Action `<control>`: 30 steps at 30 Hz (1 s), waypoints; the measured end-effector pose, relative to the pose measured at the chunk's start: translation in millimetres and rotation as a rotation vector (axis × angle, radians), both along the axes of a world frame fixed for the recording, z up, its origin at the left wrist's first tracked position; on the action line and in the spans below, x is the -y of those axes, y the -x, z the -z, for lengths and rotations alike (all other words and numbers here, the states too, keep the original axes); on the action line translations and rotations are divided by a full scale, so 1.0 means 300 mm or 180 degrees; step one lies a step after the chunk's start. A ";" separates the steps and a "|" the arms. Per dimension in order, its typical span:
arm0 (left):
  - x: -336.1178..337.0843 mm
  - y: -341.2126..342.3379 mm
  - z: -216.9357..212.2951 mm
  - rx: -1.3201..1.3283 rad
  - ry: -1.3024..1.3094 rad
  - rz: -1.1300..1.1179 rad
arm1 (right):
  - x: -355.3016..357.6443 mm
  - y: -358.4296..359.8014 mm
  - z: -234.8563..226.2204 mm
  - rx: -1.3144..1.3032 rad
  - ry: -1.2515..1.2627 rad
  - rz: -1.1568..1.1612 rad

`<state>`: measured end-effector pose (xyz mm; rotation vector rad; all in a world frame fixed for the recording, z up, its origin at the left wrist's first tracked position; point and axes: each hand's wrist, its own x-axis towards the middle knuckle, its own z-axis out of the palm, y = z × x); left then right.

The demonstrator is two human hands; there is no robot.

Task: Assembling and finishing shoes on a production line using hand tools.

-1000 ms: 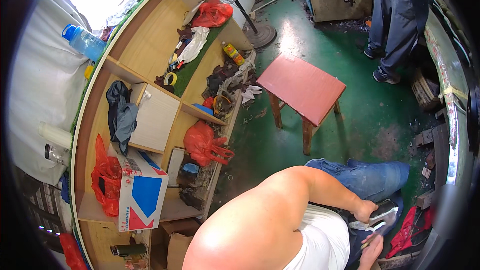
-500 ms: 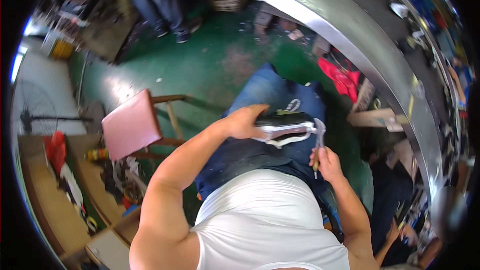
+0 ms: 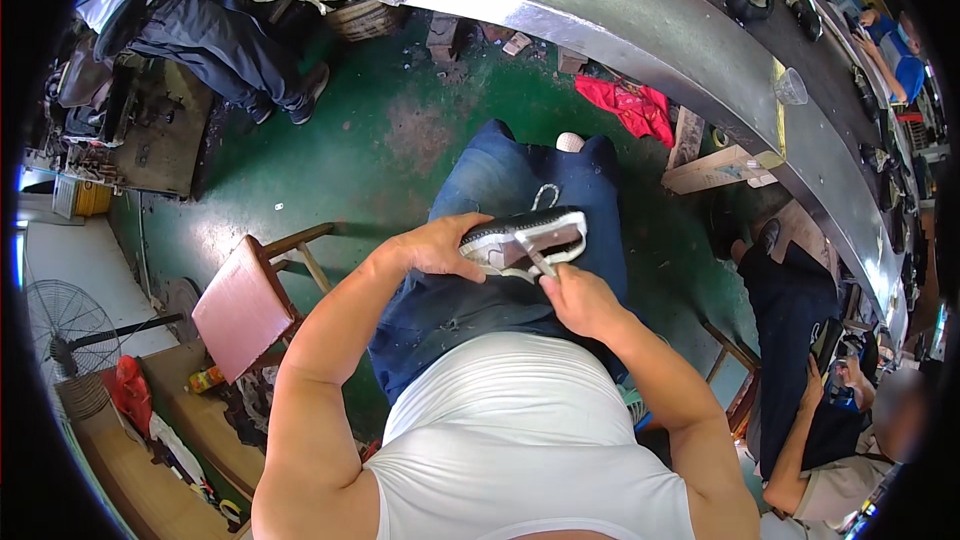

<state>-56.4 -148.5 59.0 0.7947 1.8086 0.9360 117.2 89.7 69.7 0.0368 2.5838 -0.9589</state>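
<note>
A black and white shoe (image 3: 525, 240) lies sole-side up over my lap, above my blue jeans (image 3: 520, 190). My left hand (image 3: 440, 245) grips its heel end from the left. My right hand (image 3: 580, 300) is closed on a thin tool (image 3: 537, 262) whose tip touches the shoe's sole near its middle. Both forearms come up from the lower edge, on either side of my white shirt.
A red-topped wooden stool (image 3: 245, 305) stands to my left on the green floor. A long metal conveyor (image 3: 600, 10) curves across the top, with shoes on it. A person in dark trousers (image 3: 200, 30) stands top left; another person (image 3: 820, 380) sits at right. A red cloth (image 3: 635, 105) lies under the conveyor.
The view swung from the shelves at left round to my lap and the conveyor. The shoe stays in my left hand, and my right hand's tool now touches the sole.
</note>
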 end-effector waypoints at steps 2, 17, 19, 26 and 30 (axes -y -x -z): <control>0.011 0.018 -0.001 -0.0341 0.0247 0.0143 | -0.010 0.038 -0.019 0.0098 0.0285 0.0078; -0.308 -0.029 -0.183 0.0145 -0.1777 -0.1306 | -0.265 -0.187 0.039 -0.0049 0.1773 0.1672; -0.396 -0.013 -0.083 0.0676 -0.1089 -0.1790 | -0.265 -0.187 0.039 -0.0089 0.1836 0.1665; -0.250 -0.114 0.191 -0.0808 0.0119 -0.0789 | -0.244 -0.187 -0.047 0.0179 0.1252 0.1235; -0.296 -0.180 0.117 -0.1019 0.0098 -0.1292 | -0.242 -0.181 -0.034 0.0348 0.1270 0.0892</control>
